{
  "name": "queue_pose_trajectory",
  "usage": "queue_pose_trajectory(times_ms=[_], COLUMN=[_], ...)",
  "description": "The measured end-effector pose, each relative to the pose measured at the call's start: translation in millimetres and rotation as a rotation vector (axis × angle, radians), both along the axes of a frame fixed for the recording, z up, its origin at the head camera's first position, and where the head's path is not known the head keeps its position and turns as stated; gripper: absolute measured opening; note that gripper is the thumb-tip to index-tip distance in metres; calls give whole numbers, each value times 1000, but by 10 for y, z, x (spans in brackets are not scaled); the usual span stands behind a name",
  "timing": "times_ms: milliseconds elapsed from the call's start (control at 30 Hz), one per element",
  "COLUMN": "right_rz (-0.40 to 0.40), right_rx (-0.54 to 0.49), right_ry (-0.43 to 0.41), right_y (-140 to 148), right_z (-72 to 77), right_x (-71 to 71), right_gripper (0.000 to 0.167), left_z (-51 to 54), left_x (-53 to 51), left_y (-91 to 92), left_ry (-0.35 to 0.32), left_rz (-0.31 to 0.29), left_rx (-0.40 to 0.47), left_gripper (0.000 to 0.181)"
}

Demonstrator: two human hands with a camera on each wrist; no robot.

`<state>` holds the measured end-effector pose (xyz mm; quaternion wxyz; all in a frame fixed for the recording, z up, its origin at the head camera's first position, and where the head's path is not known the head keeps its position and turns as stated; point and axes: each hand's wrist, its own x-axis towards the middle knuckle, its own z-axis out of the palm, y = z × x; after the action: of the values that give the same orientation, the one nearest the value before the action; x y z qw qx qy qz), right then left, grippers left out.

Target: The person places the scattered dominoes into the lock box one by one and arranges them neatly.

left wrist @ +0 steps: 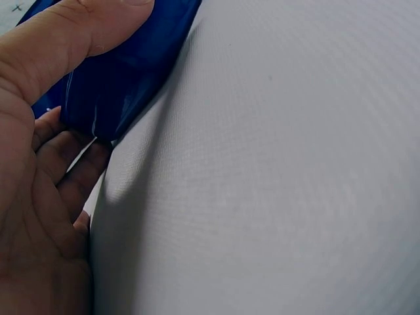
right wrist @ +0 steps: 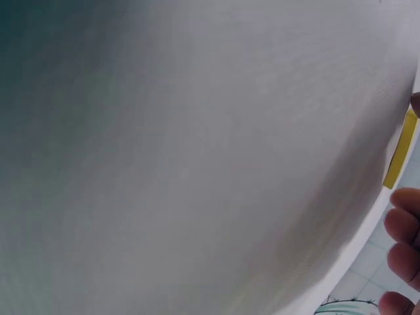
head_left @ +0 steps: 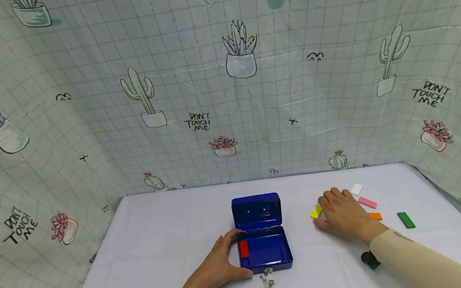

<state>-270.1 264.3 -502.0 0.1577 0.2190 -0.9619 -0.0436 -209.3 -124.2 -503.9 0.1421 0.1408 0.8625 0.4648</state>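
Note:
A small dark blue metal box (head_left: 272,266) stands on the table with its lid (head_left: 257,211) raised. Inside, along the left wall, lies a red block (head_left: 244,249). My left hand (head_left: 217,267) holds the box at its left side, thumb at the front corner and fingers toward the hinge. A bunch of keys (head_left: 268,279) hangs at the box's front. To the right, my right hand (head_left: 342,212) is over the table beside a yellow block (head_left: 315,212). In the right wrist view that yellow block (right wrist: 400,151) lies between thumb and fingertips; firm contact cannot be made out.
Around the right hand lie a white block (head_left: 356,189), a pink block (head_left: 368,202), an orange block (head_left: 375,216) and a green block (head_left: 406,220). A white cloth covers the table (head_left: 159,239). Behind it hangs a patterned curtain (head_left: 176,97).

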Motion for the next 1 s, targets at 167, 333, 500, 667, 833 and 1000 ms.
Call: queue_pose_trajectory(times_ms=[167, 333, 500, 667, 833, 1000], right_rz=[-13, -15, 10, 28, 49, 67], right_rx=[11, 18, 2, -11, 7, 10], right_ry=[-21, -24, -12, 1, 48, 54], right_y=[0, 6, -5, -19, -40, -92], right_z=[10, 2, 15, 32, 50, 83], right_x=[-2, -7, -20, -25, -35, -18], right_gripper=[45, 45, 42, 42, 45, 50], left_z=[-12, -22, -20, -11, 5, -4], left_x=[-5, -4, -12, -13, -11, 2], left_y=[-3, -5, -8, -10, -6, -4], left_ry=[1, -1, 6, 12, 6, 8], left_rz=[-3, 1, 1, -1, 7, 8], left_rx=[6, 5, -6, -15, -23, -20], left_gripper=[107, 107, 106, 106, 107, 107])
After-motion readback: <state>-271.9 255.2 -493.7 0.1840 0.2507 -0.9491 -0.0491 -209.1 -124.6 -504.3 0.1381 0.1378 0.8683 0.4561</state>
